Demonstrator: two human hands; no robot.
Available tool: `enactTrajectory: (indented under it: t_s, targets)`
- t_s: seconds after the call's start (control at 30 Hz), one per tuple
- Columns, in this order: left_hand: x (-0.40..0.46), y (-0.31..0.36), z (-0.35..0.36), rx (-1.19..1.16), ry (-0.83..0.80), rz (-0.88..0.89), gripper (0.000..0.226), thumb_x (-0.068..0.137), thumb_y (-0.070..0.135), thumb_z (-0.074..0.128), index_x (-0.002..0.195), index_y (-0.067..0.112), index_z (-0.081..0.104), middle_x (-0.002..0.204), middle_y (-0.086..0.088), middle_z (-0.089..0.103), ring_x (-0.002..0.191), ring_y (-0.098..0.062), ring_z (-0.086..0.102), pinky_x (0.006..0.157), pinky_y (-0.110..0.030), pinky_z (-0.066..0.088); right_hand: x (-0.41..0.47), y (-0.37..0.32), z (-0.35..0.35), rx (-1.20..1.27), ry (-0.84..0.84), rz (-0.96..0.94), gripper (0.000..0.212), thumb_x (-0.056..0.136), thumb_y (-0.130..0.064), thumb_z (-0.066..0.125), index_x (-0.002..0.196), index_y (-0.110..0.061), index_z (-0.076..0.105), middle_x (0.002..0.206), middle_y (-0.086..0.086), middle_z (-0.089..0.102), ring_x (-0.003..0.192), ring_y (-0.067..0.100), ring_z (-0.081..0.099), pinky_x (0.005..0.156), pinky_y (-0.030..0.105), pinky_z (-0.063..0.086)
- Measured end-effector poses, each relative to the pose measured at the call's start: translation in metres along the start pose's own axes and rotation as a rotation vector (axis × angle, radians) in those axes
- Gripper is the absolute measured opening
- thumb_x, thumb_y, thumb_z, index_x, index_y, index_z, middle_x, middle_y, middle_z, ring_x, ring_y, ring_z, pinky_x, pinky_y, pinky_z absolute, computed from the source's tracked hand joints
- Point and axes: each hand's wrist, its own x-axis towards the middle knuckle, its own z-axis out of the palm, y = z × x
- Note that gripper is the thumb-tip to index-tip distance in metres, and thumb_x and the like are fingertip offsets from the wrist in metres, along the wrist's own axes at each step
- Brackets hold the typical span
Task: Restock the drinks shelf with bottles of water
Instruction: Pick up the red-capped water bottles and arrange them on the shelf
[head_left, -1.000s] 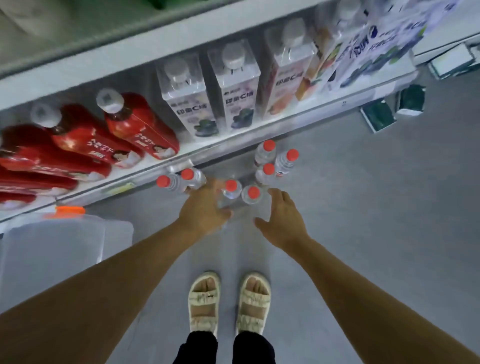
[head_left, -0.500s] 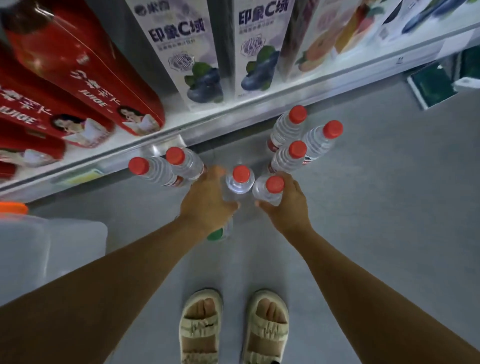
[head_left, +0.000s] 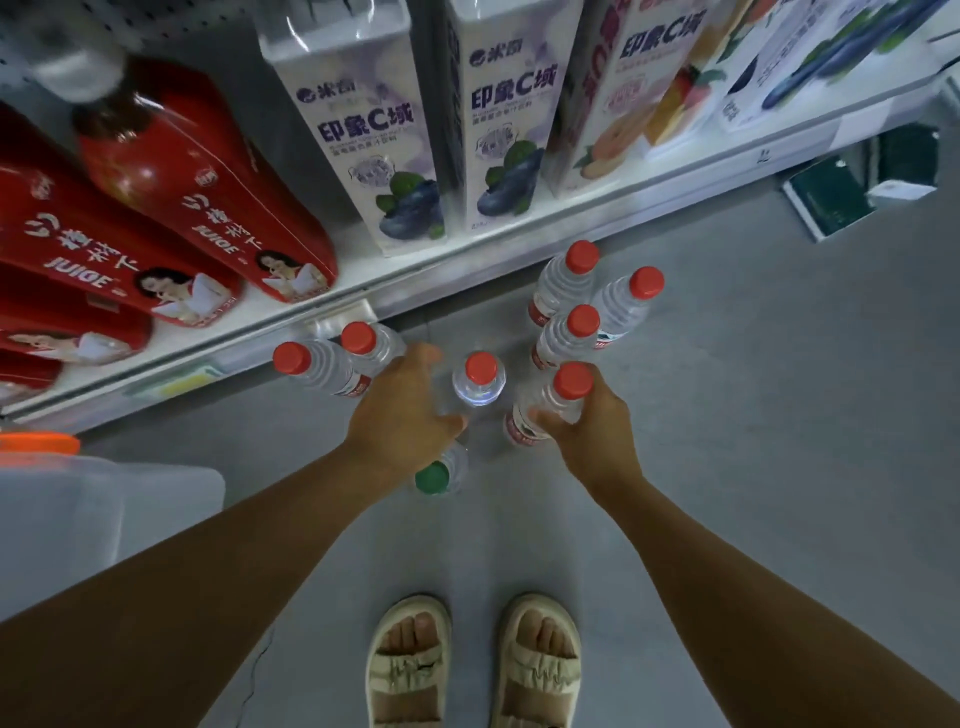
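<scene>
Clear ribbed water bottle (head_left: 545, 410) gripped in right hand (head_left: 592, 431); left hand (head_left: 400, 415) perhaps curls round another.

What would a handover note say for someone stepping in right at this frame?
Left hand: grip around a green-capped bottle, low by the floor.
Right hand: grip around a red-capped bottle.
Six more red-capped water bottles stand on the floor before the shelf: two left, one centre, three right.
Done: no water bottle visible on the shelf, which holds juice bottles and cartons.
Left: shelve all of them.
</scene>
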Motion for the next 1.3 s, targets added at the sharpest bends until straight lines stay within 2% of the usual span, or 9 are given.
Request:
enactTrajectory:
  t_s: [0.1,0.33,0.5,0.7,0.87,0.97,1.07,1.17,1.3]
  targets:
    - [-0.021,0.024,-0.024,-0.031,-0.028,0.004,0.062,0.074,0.019,0.076,0.127,0.014,0.043,0.122,-0.003,0.053,0.114,-0.022,0.051,0.093,-0.032,0.043,-0.021,-0.03,-0.038,0.027,-0.001,-0.007,0.053,0.077,-0.014,0.075,0.124,-0.011,0.052,0.119,0.005,0.061,0.108,0.022,0.059,0.091,0.03,0.046]
    - [-0.085,0.102,-0.109,-0.105,-0.093,0.068,0.064,0.074,0.013,0.076,0.129,0.015,0.043,0.121,0.002,0.051,0.117,-0.017,0.05,0.09,-0.024,0.04,-0.063,-0.143,-0.141,0.054,-0.091,-0.026,0.049,0.08,-0.025,0.073,0.124,-0.019,0.053,0.115,-0.002,0.062,0.102,0.016,0.06,0.082,0.025,0.047]
    - [-0.133,0.161,-0.185,-0.196,-0.125,0.089,0.064,0.072,0.011,0.077,0.126,0.019,0.045,0.122,-0.002,0.053,0.109,-0.018,0.053,0.089,-0.034,0.049,-0.098,-0.245,-0.211,0.137,-0.186,-0.081,0.037,0.08,-0.018,0.074,0.115,-0.017,0.063,0.11,-0.005,0.068,0.102,0.01,0.064,0.084,0.023,0.05]
    - [-0.192,0.226,-0.274,-0.353,-0.206,0.16,0.055,0.07,0.015,0.081,0.115,0.025,0.05,0.121,0.001,0.056,0.111,-0.016,0.054,0.096,-0.037,0.047,-0.157,-0.368,-0.282,0.193,-0.302,-0.199,0.027,0.084,-0.008,0.068,0.109,-0.015,0.063,0.104,-0.006,0.069,0.096,0.005,0.065,0.081,0.019,0.051]
    - [-0.244,0.275,-0.333,-0.404,-0.225,0.241,0.058,0.061,0.032,0.085,0.11,0.024,0.055,0.117,0.001,0.06,0.112,-0.016,0.056,0.097,-0.033,0.046,-0.205,-0.452,-0.326,0.145,-0.315,-0.313,0.036,0.083,-0.021,0.07,0.115,-0.022,0.053,0.119,0.0,0.064,0.109,0.018,0.061,0.098,0.042,0.048]
    - [-0.279,0.3,-0.362,-0.416,-0.234,0.264,0.057,0.067,0.029,0.083,0.115,0.022,0.052,0.115,0.003,0.06,0.108,-0.014,0.057,0.089,-0.029,0.05,-0.234,-0.495,-0.348,0.027,-0.326,-0.397,0.045,0.083,-0.033,0.07,0.121,-0.022,0.05,0.124,-0.001,0.06,0.111,0.017,0.06,0.096,0.047,0.049]
    - [-0.313,0.322,-0.384,-0.451,-0.202,0.296,0.055,0.075,0.02,0.078,0.12,0.017,0.048,0.118,-0.002,0.061,0.105,-0.013,0.059,0.089,-0.032,0.051,-0.259,-0.533,-0.366,-0.013,-0.336,-0.464,0.041,0.085,-0.027,0.068,0.122,-0.013,0.054,0.12,0.002,0.063,0.11,0.016,0.061,0.099,0.043,0.047]
    - [-0.344,0.342,-0.402,-0.494,-0.131,0.315,0.065,0.07,0.026,0.082,0.122,0.02,0.043,0.12,0.0,0.059,0.107,-0.012,0.058,0.091,-0.031,0.049,-0.285,-0.567,-0.382,-0.017,-0.384,-0.532,0.036,0.087,-0.021,0.066,0.12,-0.012,0.055,0.118,0.002,0.065,0.107,0.016,0.063,0.096,0.04,0.049]
    - [-0.38,0.362,-0.426,-0.563,-0.025,0.348,0.064,0.072,0.022,0.08,0.124,0.021,0.042,0.12,-0.001,0.06,0.109,-0.017,0.059,0.094,-0.038,0.049,-0.321,-0.609,-0.399,-0.082,-0.416,-0.672,0.028,0.09,-0.013,0.061,0.117,-0.013,0.054,0.107,-0.005,0.065,0.089,-0.003,0.064,0.078,0.02,0.054]
